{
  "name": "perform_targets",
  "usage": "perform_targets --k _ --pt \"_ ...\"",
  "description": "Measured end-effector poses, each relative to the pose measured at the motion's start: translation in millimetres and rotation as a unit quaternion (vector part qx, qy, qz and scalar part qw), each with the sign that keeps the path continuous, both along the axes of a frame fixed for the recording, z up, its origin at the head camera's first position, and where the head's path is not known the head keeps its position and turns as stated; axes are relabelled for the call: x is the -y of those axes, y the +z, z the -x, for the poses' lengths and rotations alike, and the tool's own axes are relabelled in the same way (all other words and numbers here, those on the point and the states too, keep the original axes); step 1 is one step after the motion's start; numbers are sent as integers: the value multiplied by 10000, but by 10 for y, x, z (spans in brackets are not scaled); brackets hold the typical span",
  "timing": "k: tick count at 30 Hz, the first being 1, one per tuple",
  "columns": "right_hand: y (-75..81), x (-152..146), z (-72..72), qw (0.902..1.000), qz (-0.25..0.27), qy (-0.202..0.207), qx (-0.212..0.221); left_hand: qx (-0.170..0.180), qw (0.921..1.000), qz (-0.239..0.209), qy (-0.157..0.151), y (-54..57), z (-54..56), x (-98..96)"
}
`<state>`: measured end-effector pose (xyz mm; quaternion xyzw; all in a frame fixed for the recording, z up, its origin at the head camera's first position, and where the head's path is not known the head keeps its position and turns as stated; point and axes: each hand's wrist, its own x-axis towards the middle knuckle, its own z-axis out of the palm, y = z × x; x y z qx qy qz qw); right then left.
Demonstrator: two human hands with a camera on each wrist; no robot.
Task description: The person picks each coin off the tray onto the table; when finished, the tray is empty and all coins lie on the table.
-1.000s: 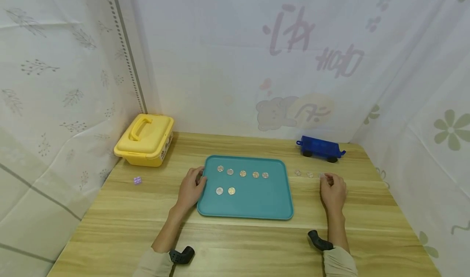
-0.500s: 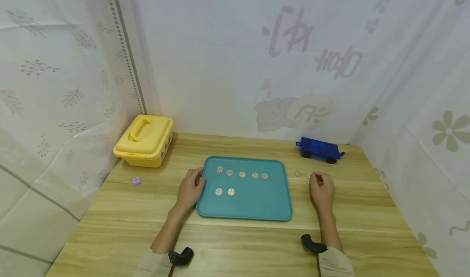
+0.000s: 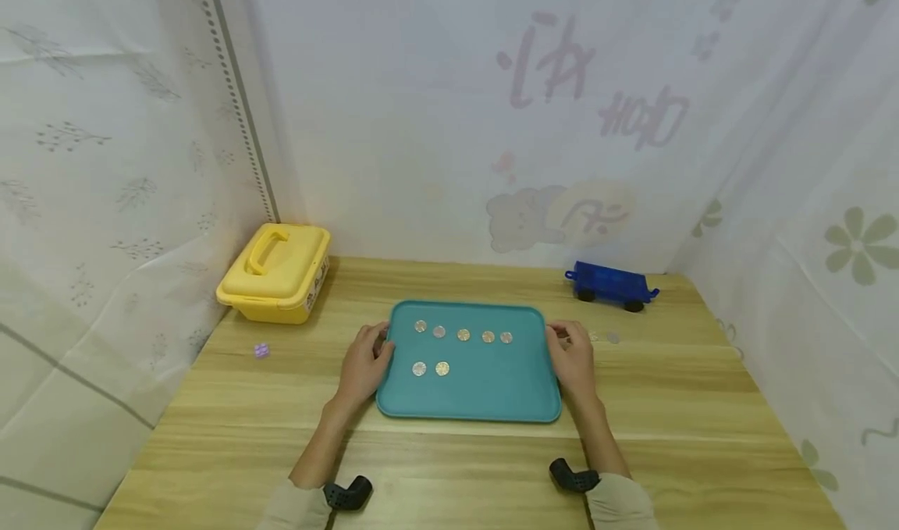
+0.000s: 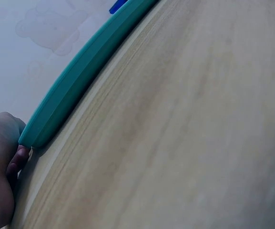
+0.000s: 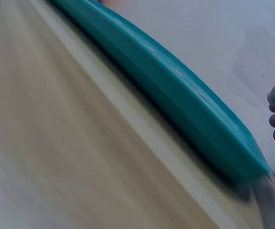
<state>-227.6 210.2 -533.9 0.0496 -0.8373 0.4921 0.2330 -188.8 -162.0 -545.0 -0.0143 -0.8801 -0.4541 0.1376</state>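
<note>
The head view alone shows the full layout: a teal tray (image 3: 495, 389) lies flat between the hands, bearing coins (image 3: 463, 335), five in the far row and two in the near. The left wrist view adds the tray's side wall with the left hand (image 3: 363, 364) grasping its rim. The right wrist view shows the right hand (image 3: 573, 361), fingers bent, just beside the tray; whether it pinches anything I cannot tell.

Its fingertips are hidden in the head view. Two loose coins (image 3: 613, 337) beyond it are faint. In the left wrist view the blue toy wagon (image 3: 609, 283) is cut to a sliver; the right wrist view is blurred.

The wood-grain table (image 3: 449, 467) also holds a yellow lidded box (image 3: 277, 268) and a purple toy brick (image 3: 261, 350). Pale printed curtains (image 3: 393, 124) enclose it.
</note>
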Motion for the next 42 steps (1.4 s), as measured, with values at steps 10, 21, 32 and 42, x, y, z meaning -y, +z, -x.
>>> perform_targets --k 10,21,32,42 --pt "28 606 -180 9924 -662 954 -404 52 10000 -8 16 15 -6 -32" --pt "-22 1180 -415 9755 -1095 1868 -390 -83 10000 -14 24 17 19 -33" --pt "-107 1527 -415 9484 -2488 1688 -1005 -93 9999 7 68 -11 -7 4" --pt "-97 1513 -448 9482 -2489 1814 -783 -66 10000 -45 21 11 -18 -7"
